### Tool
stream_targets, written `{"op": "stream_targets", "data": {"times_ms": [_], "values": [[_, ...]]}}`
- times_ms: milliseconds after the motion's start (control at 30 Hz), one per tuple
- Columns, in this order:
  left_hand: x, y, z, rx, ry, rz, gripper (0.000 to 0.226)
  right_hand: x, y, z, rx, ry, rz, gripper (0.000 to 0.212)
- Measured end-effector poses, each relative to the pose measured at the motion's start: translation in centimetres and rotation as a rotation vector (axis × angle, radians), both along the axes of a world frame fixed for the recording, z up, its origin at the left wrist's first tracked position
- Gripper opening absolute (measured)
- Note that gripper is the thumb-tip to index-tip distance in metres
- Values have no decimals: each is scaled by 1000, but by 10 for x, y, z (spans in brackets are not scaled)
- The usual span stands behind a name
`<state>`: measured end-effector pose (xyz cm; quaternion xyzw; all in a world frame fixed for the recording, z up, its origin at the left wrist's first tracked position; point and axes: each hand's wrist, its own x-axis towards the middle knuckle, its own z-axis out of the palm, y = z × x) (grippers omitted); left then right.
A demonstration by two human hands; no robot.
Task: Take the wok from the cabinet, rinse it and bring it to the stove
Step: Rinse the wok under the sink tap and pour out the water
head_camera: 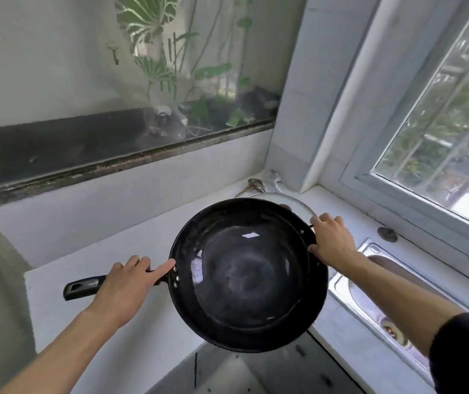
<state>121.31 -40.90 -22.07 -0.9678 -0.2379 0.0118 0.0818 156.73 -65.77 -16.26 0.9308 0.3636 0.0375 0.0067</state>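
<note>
A black wok (248, 275) with a long black handle (82, 286) is held in the air over the corner of a white counter (131, 251), its wet-looking inside facing up. My left hand (126, 285) grips the long handle close to the bowl, with the forefinger stretched toward the rivets. My right hand (331, 241) grips the small helper handle on the wok's far right rim. A steel sink (347, 282) lies to the right, below my right forearm. No stove is in view.
A glass lid (293, 201) and a small metal object (253, 184) lie on the counter behind the wok. A window (440, 109) fills the right wall above a sill with a sink plug (387, 234). A dark ledge with plants (170, 123) runs behind.
</note>
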Motion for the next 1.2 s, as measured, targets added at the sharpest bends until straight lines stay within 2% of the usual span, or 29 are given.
{"op": "stream_targets", "data": {"times_ms": [133,333,533,700,833,1000,1200], "values": [[44,-19,6,80,-1,-121,101,12,-65,3,20,-1,-98,48],[111,-70,16,79,37,-264,111,29,-169,-9,79,24,-253,47],[168,-142,27,156,-98,-512,100,42,-268,-24,105,90,-407,41],[206,-187,26,170,-40,-619,98,48,-333,-31,85,105,-493,39],[237,-211,31,129,-11,-682,102,49,-368,-38,98,117,-558,44],[287,-218,27,88,26,-766,112,49,-390,-42,87,106,-660,37],[352,-212,21,30,23,-902,97,52,-393,-34,8,107,-837,41]]}}
